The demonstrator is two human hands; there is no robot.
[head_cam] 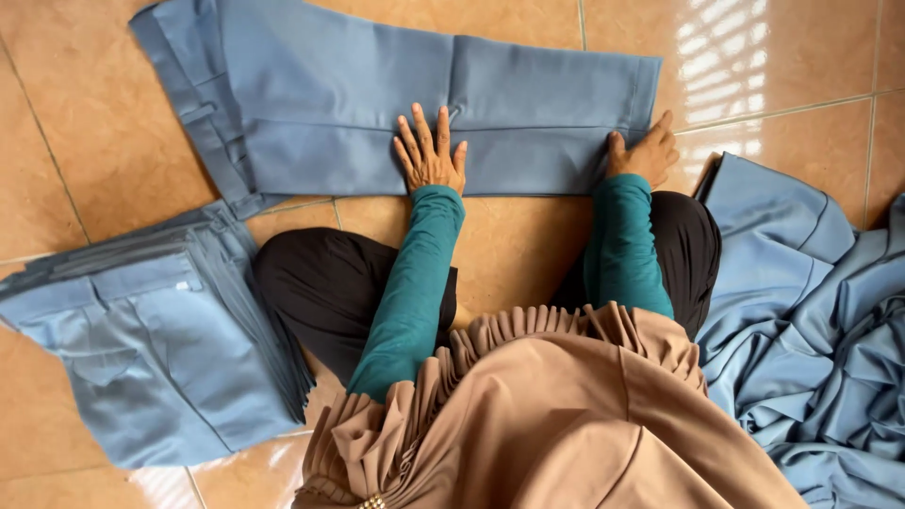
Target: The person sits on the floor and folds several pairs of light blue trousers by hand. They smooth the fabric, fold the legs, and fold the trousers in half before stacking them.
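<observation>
A pair of blue-grey trousers (358,85) lies flat on the tiled floor in front of me, legs together, waistband at the left and hems at the right. My left hand (430,151) presses flat on the middle of the legs, fingers spread. My right hand (644,151) rests at the lower hem corner, with its fingers curled around the cloth's edge. Both arms wear teal sleeves.
A neat stack of folded blue-grey trousers (151,349) sits at my left knee. A loose heap of the same blue cloth (811,320) lies at my right. Orange-brown floor tiles (85,141) surround everything. My knees, in black, sit near the trousers' front edge.
</observation>
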